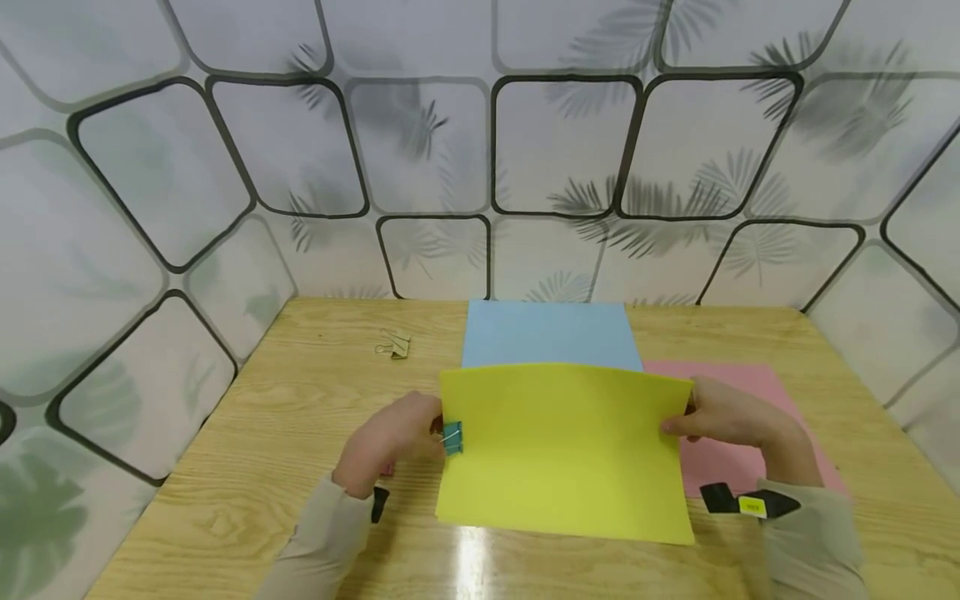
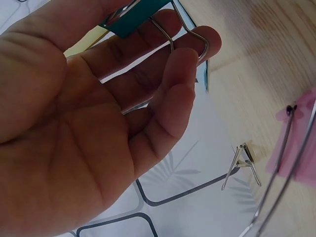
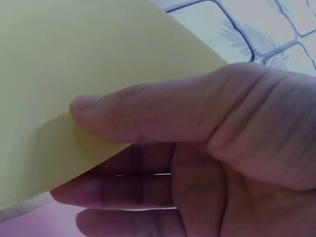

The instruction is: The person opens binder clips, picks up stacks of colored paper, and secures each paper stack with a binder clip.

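A sheet of yellow paper (image 1: 562,454) is held up above the table between both hands. On its left edge sits a teal binder clip (image 1: 452,437), its wire handles showing at the fingers in the left wrist view. My left hand (image 1: 397,437) grips this clip with thumb and curled fingers. At the opposite edge, my right hand (image 1: 731,421) pinches the paper, thumb on the near face and fingers behind, as the right wrist view shows. A pink binder clip (image 2: 296,138) lies on the table by the left hand, mostly hidden by it in the head view.
A pale gold binder clip (image 1: 395,345) lies toward the back left of the wooden table (image 1: 300,433). Blue paper (image 1: 551,333) lies flat at the back, partly behind the yellow sheet. Pink paper (image 1: 723,467) lies at the right. Patterned walls (image 1: 420,167) enclose the back and sides.
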`<state>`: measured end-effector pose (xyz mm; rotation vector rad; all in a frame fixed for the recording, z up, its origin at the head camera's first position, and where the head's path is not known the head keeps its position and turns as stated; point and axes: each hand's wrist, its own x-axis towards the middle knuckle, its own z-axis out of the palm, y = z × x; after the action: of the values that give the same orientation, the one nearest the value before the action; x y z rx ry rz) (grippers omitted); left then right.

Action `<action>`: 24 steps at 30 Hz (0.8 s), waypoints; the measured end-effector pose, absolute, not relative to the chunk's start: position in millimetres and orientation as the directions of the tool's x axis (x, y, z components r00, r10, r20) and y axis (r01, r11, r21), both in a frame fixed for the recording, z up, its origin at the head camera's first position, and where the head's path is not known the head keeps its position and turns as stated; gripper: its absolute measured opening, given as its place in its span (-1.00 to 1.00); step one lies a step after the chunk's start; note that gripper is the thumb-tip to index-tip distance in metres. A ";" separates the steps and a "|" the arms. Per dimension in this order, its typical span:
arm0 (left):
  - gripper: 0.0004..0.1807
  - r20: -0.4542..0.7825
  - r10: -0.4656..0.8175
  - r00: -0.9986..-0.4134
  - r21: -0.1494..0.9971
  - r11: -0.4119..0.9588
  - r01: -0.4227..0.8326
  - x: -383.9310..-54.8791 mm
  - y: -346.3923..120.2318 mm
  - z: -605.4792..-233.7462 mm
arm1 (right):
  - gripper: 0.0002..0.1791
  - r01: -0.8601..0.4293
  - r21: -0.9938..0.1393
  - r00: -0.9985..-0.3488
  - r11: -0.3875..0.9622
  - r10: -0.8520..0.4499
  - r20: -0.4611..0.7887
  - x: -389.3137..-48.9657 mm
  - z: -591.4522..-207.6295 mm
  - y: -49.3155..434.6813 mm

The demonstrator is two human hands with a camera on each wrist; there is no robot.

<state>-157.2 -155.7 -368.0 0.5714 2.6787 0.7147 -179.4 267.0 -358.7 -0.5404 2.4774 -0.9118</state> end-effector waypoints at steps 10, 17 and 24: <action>-0.70 -0.217 0.428 -0.878 0.505 0.818 0.274 -155.4 -152.9 -367.9 | -0.83 -0.224 -0.687 -0.810 0.691 -0.524 -0.264 -182.7 -362.7 265.4; -0.72 -0.268 0.395 -0.879 0.530 0.822 0.208 -155.3 -153.6 -365.1 | -0.82 -0.245 -0.710 -0.784 0.660 -0.565 -0.256 -188.4 -368.1 264.7; -0.72 -0.303 0.376 -0.875 0.525 0.833 0.176 -152.5 -154.2 -369.1 | -0.82 -0.204 -0.697 -0.794 0.688 -0.533 -0.294 -185.0 -377.5 261.0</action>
<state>-152.5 -154.2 -369.1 0.4125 2.6144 0.6943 -185.0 261.0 -377.5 -0.5677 2.4174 -0.9170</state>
